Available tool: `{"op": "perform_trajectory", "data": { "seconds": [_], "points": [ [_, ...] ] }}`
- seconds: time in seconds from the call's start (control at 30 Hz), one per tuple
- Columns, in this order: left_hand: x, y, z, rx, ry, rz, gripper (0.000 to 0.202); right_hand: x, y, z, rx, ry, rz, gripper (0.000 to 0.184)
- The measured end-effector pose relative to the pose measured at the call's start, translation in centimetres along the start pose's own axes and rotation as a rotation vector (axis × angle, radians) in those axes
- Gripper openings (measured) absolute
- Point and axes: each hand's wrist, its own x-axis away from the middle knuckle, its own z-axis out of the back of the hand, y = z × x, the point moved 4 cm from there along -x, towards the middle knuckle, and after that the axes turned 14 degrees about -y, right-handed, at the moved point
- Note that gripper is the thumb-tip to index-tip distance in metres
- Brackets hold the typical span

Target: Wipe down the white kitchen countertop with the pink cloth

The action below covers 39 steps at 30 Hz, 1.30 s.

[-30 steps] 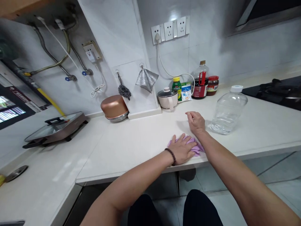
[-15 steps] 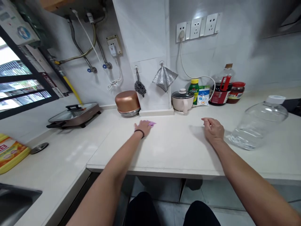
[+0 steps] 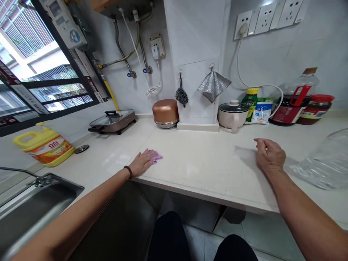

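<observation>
My left hand (image 3: 140, 162), a dark beaded band at its wrist, presses a purple cloth (image 3: 155, 157) onto the white countertop (image 3: 201, 156). The cloth shows past the fingertips; the rest is hidden beneath the fingers. Curled into a loose fist, my right hand (image 3: 269, 154) rests on the counter at the right, with nothing visible in it. To its right stands a large clear plastic bottle (image 3: 323, 163), partly cut off by the frame edge.
Along the wall sit an electric pan (image 3: 114, 121), a copper-coloured pot (image 3: 165, 111), a small lidded cooker (image 3: 232, 115) and a dark jar (image 3: 289, 110). A yellow detergent jug (image 3: 50, 148) stands behind the sink (image 3: 58, 195).
My left hand has slid the cloth leftward and nearer the counter's front edge. My right hand stays fisted on the counter. The view has turned left, showing more sink and detergent jug.
</observation>
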Motion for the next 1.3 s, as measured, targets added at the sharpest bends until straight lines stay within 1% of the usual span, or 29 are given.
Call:
{"op": "perform_trajectory", "data": {
  "seconds": [0.07,0.13,0.23,0.3,0.4,0.47,0.5,0.57,0.6,0.63,0.67,0.7,0.77,0.8,0.87,0.97,1.07,1.17,1.3],
  "points": [
    [1.2,2.9,-1.0,0.011,-0.043,-0.129,0.055,0.0,-0.2,-0.1,-0.008,0.0,-0.005,0.043],
    [1.6,6.2,-1.7,0.016,-0.078,-0.273,0.055,0.0,-0.3,-0.2,-0.015,0.022,-0.01,0.042],
    [0.6,12.0,-1.8,0.008,-0.106,-0.485,0.055,0.0,-0.4,-0.3,-0.007,0.043,-0.01,0.04],
    [-1.0,16.6,-1.7,-0.022,-0.139,-0.605,0.055,-0.1,-0.2,-0.4,0.003,0.042,-0.011,0.04],
    [-4.0,24.5,-1.9,-0.105,-0.192,-0.766,0.059,-0.2,0.5,-0.4,0.015,0.033,-0.026,0.041],
    [-6.3,29.6,-2.3,-0.151,-0.187,-0.84,0.061,-0.3,1.1,-0.4,0.023,0.015,-0.04,0.042],
    [-7.5,31.8,-2.5,-0.164,-0.172,-0.856,0.062,-0.3,1.4,-0.3,0.027,0.009,-0.05,0.042],
    [-10.2,35.3,-2.7,-0.174,-0.132,-0.854,0.064,-0.4,1.9,-0.1,0.032,-0.009,-0.072,0.042],
    [-11.7,36.5,-2.6,-0.171,-0.109,-0.84,0.065,-0.4,2.2,0.0,0.033,-0.022,-0.084,0.043],
    [-13.1,37.2,-2.4,-0.164,-0.088,-0.819,0.066,-0.4,2.3,0.1,0.034,-0.034,-0.096,0.043],
    [-14.5,37.5,-2.0,-0.153,-0.068,-0.792,0.068,-0.4,2.5,0.1,0.032,-0.043,-0.105,0.042],
    [-15.8,37.4,-1.6,-0.137,-0.052,-0.758,0.069,-0.4,2.7,0.2,0.028,-0.051,-0.112,0.041],
    [-18.3,36.0,-0.3,-0.1,-0.025,-0.677,0.07,-0.5,3.0,0.2,0.022,-0.058,-0.134,0.04],
    [-19.4,34.8,0.4,-0.08,-0.013,-0.635,0.07,-0.5,3.1,0.2,0.018,-0.058,-0.145,0.04],
    [-21.1,31.7,1.9,-0.037,0.016,-0.541,0.067,-0.5,3.4,0.2,0.012,-0.06,-0.163,0.039],
    [-22.6,25.5,4.1,0.049,0.061,-0.367,0.061,-0.6,3.7,0.1,0.017,-0.074,-0.183,0.038],
    [-23.0,18.7,5.7,0.142,0.106,-0.16,0.055,-0.7,3.7,0.2,0.022,-0.089,-0.216,0.035],
    [-22.3,12.0,6.5,0.201,0.146,0.028,0.054,-0.7,3.8,0.2,0.034,-0.096,-0.235,0.034],
    [-20.0,3.2,6.7,0.253,0.185,0.192,0.059,-0.8,4.5,0.2,0.04,-0.064,-0.215,0.034]
  ]
}}
